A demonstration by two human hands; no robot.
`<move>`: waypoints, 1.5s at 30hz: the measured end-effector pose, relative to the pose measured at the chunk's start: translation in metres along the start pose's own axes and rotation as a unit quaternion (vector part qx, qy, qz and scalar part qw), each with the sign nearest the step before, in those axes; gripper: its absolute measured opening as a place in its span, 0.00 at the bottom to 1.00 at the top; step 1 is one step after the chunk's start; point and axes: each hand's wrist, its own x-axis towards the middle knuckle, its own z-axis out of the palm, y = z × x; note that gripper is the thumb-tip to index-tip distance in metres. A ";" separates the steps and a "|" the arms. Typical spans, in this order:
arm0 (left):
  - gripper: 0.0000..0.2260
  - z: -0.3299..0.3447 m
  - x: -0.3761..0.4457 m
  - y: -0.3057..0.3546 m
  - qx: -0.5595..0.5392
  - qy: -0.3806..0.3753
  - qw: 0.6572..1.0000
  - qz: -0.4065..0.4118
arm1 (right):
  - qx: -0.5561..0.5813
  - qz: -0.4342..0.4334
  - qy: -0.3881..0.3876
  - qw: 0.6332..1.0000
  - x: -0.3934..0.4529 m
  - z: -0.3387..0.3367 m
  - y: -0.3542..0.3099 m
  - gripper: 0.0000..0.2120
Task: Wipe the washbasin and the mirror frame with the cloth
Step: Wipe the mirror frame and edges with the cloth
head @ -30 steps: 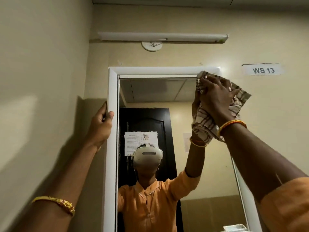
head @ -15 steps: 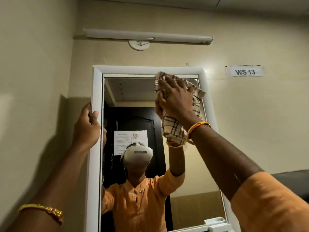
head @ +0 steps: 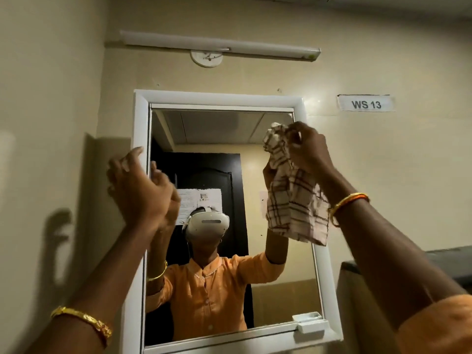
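A white-framed mirror (head: 219,97) hangs on the beige wall in front of me. My right hand (head: 310,149) grips a bunched checked cloth (head: 293,200) in front of the mirror's upper right part, just inside the right frame edge; most of the cloth hangs loose below the hand. My left hand (head: 135,185) is raised in front of the left frame edge, fingers loosely bent, holding nothing; whether it touches the frame is unclear. The washbasin is out of view.
A tube light (head: 219,46) and a round fitting (head: 207,58) sit above the mirror. A "WS 13" label (head: 365,104) is on the wall at right. A small white clip (head: 310,324) sits at the frame's lower right. A dark ledge (head: 434,267) lies at right.
My right hand has come down from the top frame edge, and the cloth now hangs loose. My left hand has let go of the left frame edge and lifted off it.
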 end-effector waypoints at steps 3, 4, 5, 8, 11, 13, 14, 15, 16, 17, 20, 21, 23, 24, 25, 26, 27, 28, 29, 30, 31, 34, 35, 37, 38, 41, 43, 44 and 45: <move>0.17 -0.010 -0.021 0.048 -0.198 -0.155 0.967 0.033 | 0.274 0.100 -0.103 0.951 -0.002 -0.022 -0.009 0.07; 0.20 -0.008 -0.025 0.063 -0.259 -0.240 0.936 0.007 | 0.339 0.117 -0.134 0.924 -0.007 -0.024 -0.012 0.08; 0.26 -0.008 -0.029 0.079 -0.295 -0.319 0.900 -0.028 | 0.394 0.130 -0.156 0.897 -0.013 -0.023 -0.016 0.08; 0.34 -0.005 -0.042 0.112 -0.346 -0.485 0.791 -0.143 | 0.500 0.185 -0.183 0.826 -0.027 -0.015 -0.022 0.10; 0.21 0.002 -0.054 0.112 -0.397 -0.537 0.709 -0.227 | 0.480 0.255 -0.174 0.821 -0.034 -0.001 -0.022 0.12; 0.17 0.001 -0.051 0.104 -0.390 -0.509 0.709 -0.293 | 0.453 0.294 -0.166 0.825 -0.041 0.000 -0.019 0.12; 0.14 0.001 -0.047 0.101 -0.394 -0.490 0.713 -0.308 | 0.468 0.326 -0.184 0.800 -0.047 -0.004 -0.016 0.14; 0.11 -0.004 -0.043 0.102 -0.404 -0.479 0.715 -0.309 | 0.483 0.346 -0.216 0.775 -0.054 -0.010 -0.014 0.19; 0.11 -0.007 -0.037 0.099 -0.412 -0.469 0.723 -0.295 | 0.482 0.359 -0.256 0.757 -0.063 -0.016 -0.012 0.25; 0.14 -0.015 -0.033 0.098 -0.418 -0.458 0.733 -0.280 | 0.462 0.352 -0.312 0.751 -0.073 -0.023 -0.012 0.29; 0.15 -0.025 -0.026 0.082 -0.357 -0.461 0.772 -0.254 | 0.417 0.298 -0.423 0.747 -0.098 -0.032 -0.018 0.24; 0.12 -0.030 -0.027 0.083 -0.311 -0.475 0.779 -0.267 | 0.414 0.296 -0.409 0.757 -0.100 -0.031 -0.019 0.23; 0.04 -0.034 -0.029 0.074 -0.252 -0.528 0.747 -0.317 | 0.416 0.307 -0.351 0.781 -0.101 -0.030 -0.019 0.23; 0.07 -0.043 -0.031 0.073 -0.244 -0.547 0.727 -0.336 | 0.413 0.310 -0.332 0.789 -0.100 -0.030 -0.020 0.22; 0.12 -0.050 -0.033 0.073 -0.246 -0.564 0.704 -0.354 | 0.406 0.306 -0.332 0.795 -0.099 -0.031 -0.020 0.19; 0.16 -0.053 -0.035 0.073 -0.253 -0.568 0.696 -0.360 | 0.391 0.302 -0.342 0.799 -0.100 -0.032 -0.022 0.18; 0.20 -0.057 -0.037 0.074 -0.260 -0.569 0.699 -0.347 | 0.380 0.299 -0.359 0.798 -0.100 -0.031 -0.022 0.17; 0.25 -0.060 -0.039 0.076 -0.264 -0.570 0.708 -0.322 | 0.379 0.299 -0.375 0.791 -0.102 -0.032 -0.024 0.15; 0.35 -0.064 -0.042 0.077 -0.255 -0.581 0.720 -0.279 | 0.386 0.299 -0.389 0.781 -0.104 -0.030 -0.025 0.13; 0.43 -0.066 -0.044 0.076 -0.225 -0.593 0.740 -0.223 | 0.396 0.292 -0.399 0.774 -0.105 -0.030 -0.027 0.13; 0.45 -0.068 -0.046 0.077 -0.193 -0.609 0.749 -0.173 | 0.402 0.268 -0.400 0.779 -0.105 -0.027 -0.025 0.15; 0.33 -0.071 -0.040 0.074 -0.125 -0.642 0.750 -0.094 | 0.389 0.162 -0.426 0.801 -0.108 -0.027 -0.026 0.23; 0.25 -0.071 -0.036 0.073 -0.119 -0.642 0.752 -0.090 | 0.361 0.130 -0.439 0.812 -0.109 -0.029 -0.027 0.24; 0.11 -0.073 -0.029 0.072 -0.102 -0.631 0.764 -0.094 | 0.268 0.057 -0.460 0.844 -0.109 -0.032 -0.032 0.21; 0.08 -0.073 -0.024 0.071 -0.089 -0.623 0.772 -0.088 | 0.221 0.024 -0.455 0.862 -0.110 -0.034 -0.034 0.19; 0.09 -0.073 -0.012 0.073 -0.092 -0.594 0.795 -0.081 | 0.227 0.020 -0.351 0.908 -0.110 -0.029 -0.034 0.14; 0.15 -0.068 -0.009 0.075 -0.144 -0.576 0.796 -0.119 | 0.384 0.091 -0.305 0.867 -0.114 -0.020 -0.036 0.15; 0.19 -0.064 -0.010 0.078 -0.167 -0.566 0.794 -0.146 | 0.446 0.133 -0.300 0.833 -0.115 -0.012 -0.039 0.19; 0.22 -0.058 -0.013 0.081 -0.180 -0.549 0.798 -0.169 | 0.479 0.166 -0.307 0.805 -0.116 -0.005 -0.043 0.24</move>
